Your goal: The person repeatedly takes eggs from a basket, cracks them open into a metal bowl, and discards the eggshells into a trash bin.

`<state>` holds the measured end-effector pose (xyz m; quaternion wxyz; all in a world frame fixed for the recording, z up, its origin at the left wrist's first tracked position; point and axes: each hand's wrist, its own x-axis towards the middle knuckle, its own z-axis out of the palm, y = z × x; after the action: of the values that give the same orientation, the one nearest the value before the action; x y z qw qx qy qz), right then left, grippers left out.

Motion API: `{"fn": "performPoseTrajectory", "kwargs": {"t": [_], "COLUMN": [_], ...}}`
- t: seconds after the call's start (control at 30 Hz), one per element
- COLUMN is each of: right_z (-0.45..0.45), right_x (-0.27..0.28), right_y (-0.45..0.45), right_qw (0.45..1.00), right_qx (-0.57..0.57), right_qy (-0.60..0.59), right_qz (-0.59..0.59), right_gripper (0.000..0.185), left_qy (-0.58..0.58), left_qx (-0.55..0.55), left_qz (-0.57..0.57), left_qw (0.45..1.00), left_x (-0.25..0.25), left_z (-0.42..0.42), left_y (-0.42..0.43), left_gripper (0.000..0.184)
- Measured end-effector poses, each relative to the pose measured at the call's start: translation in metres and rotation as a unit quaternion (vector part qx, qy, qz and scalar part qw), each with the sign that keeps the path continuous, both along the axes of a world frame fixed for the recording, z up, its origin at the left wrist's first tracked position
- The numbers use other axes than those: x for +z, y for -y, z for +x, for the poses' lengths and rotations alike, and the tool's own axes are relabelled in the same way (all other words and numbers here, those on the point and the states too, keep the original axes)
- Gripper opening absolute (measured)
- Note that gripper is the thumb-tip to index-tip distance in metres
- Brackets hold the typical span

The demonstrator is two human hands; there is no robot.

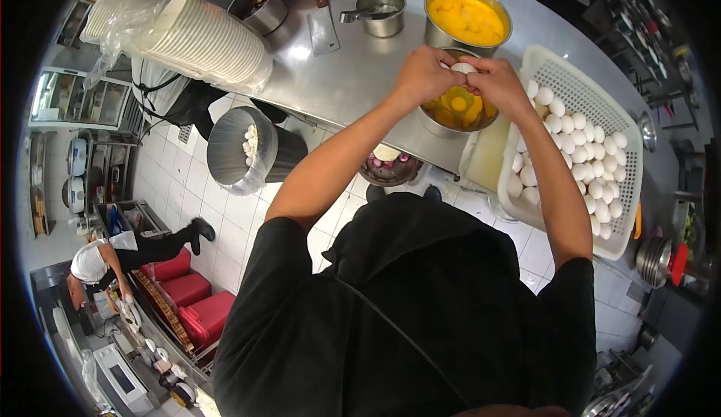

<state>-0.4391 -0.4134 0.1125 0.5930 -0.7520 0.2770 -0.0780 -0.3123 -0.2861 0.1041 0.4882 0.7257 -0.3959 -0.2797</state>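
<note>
My left hand (pixel 434 74) and my right hand (pixel 496 84) meet over a metal bowl, fingers closed on a white egg (pixel 463 68) between them. Whether its shell is cracked, I cannot tell. Below, the metal bowl (pixel 451 126) contains yellow yolks and egg white (pixel 469 109); my hands hide part of its rim. Just behind it stands a metal pot (pixel 429 33) nearly full of yellow-orange egg (pixel 467 19). Beside my right forearm, a white perforated basket (pixel 574 79) holds many white eggs (pixel 593 150).
Left on the steel counter (pixel 323 79) are a cleaver (pixel 323 30), a small metal pot (pixel 381 23) and stacked white containers (pixel 206 42). A lined bin (pixel 221 165) with eggshells (pixel 250 147) stands on the floor. Another person (pixel 101 259) works at the far left near red bins (pixel 206 316).
</note>
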Motion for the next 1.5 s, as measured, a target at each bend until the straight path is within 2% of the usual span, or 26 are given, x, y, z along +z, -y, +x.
{"fn": "performPoseTrajectory", "kwargs": {"t": [0.1,0.2,0.3,0.4,0.47,0.57,0.6,0.7,0.77,0.83,0.9,0.97,1.0,1.07,1.1,1.17,1.23,1.3,1.33,1.37,1.4,1.43,1.47,1.5], "right_z": [0.000,-0.005,-0.009,-0.012,-0.015,-0.017,-0.015,-0.014,0.002,0.028,0.057,0.088,0.112,0.171,0.199,0.219,0.183,0.147,0.128,0.102,0.069,0.037,0.013,-0.016], "right_x": [-0.009,0.009,0.004,-0.001,-0.002,0.024,0.033,0.024,0.045,0.071,0.084,0.102,0.101,0.070,0.045,0.018,0.040,0.054,0.059,0.069,0.074,0.090,0.071,0.068], "right_y": [0.005,-0.006,-0.009,-0.011,-0.011,-0.035,-0.050,-0.071,-0.104,-0.147,-0.191,-0.258,-0.284,-0.324,-0.338,-0.350,-0.333,-0.288,-0.257,-0.216,-0.187,-0.160,-0.113,-0.076], "right_qw": [0.997,0.986,0.985,0.980,0.990,0.992,0.990,0.978,0.971,0.952,0.934,0.905,0.901,0.907,0.904,0.878,0.893,0.912,0.928,0.933,0.966,0.968,0.938,0.916], "right_qx": [0.000,-0.009,-0.015,-0.030,-0.034,-0.063,-0.071,-0.134,-0.153,-0.162,-0.110,-0.053,0.001,0.160,0.243,0.343,0.311,0.247,0.179,0.147,0.055,-0.023,-0.081,-0.146], "right_qy": [-0.002,-0.048,0.037,0.064,0.093,0.104,0.104,0.126,0.169,0.259,0.341,0.421,0.433,0.371,0.297,0.182,0.157,0.180,0.195,0.158,0.137,0.091,0.045,0.007], "right_qz": [-0.072,-0.158,-0.169,-0.184,-0.101,0.022,0.064,0.098,0.075,0.030,0.003,0.008,-0.014,-0.118,-0.187,-0.281,-0.285,-0.273,-0.262,-0.286,-0.213,-0.235,-0.335,-0.374], "right_gripper": [0.041,0.042,0.046,0.051,0.054,0.055,0.054,0.051,0.050,0.047,0.048,0.046,0.040,0.033,0.032,0.037,0.033,0.030,0.027,0.021,0.018,0.023,0.022,0.025], "left_qy": [0.043,0.069,0.138,0.200,0.236,0.113,0.076,-0.115,-0.294,-0.448,-0.567,-0.580,-0.572,-0.554,-0.540,-0.537,-0.574,-0.504,-0.533,-0.554,-0.536,-0.522,-0.514,-0.506], "left_qx": [0.014,0.016,0.002,-0.015,-0.005,-0.041,-0.057,-0.066,-0.007,0.083,0.181,0.255,0.259,0.264,0.264,0.188,0.206,0.316,0.245,0.177,0.224,0.212,0.201,0.192], "left_qz": [-0.026,-0.045,-0.074,-0.090,-0.092,-0.125,-0.095,-0.157,-0.167,-0.201,-0.250,-0.182,-0.223,-0.222,-0.180,-0.206,-0.174,-0.221,-0.170,-0.121,-0.096,-0.088,-0.087,-0.090], "left_qw": [0.999,0.996,0.988,0.975,0.967,0.985,0.991,0.979,0.941,0.867,0.763,0.752,0.746,0.758,0.779,0.796,0.773,0.773,0.792,0.804,0.808,0.821,0.829,0.836], "left_x": [-0.011,-0.010,-0.006,0.000,0.006,0.014,0.025,0.033,0.039,0.032,0.005,-0.010,-0.049,-0.069,-0.056,-0.085,-0.078,-0.043,-0.061,-0.080,-0.041,-0.030,-0.017,-0.006], "left_z": [0.000,-0.004,-0.003,0.000,0.002,0.007,0.008,0.019,0.029,0.034,0.037,0.037,0.034,0.026,0.023,0.023,0.023,0.009,0.025,0.040,0.025,0.023,0.021,0.018], "left_y": [0.003,0.000,-0.002,-0.003,-0.001,0.000,-0.008,-0.044,-0.087,-0.134,-0.183,-0.222,-0.239,-0.254,-0.267,-0.279,-0.284,-0.260,-0.273,-0.279,-0.262,-0.255,-0.244,-0.233], "left_gripper": [0.031,0.033,0.037,0.040,0.041,0.039,0.043,0.039,0.038,0.037,0.036,0.038,0.039,0.043,0.045,0.048,0.047,0.040,0.036,0.032,0.025,0.025,0.027,0.028]}}
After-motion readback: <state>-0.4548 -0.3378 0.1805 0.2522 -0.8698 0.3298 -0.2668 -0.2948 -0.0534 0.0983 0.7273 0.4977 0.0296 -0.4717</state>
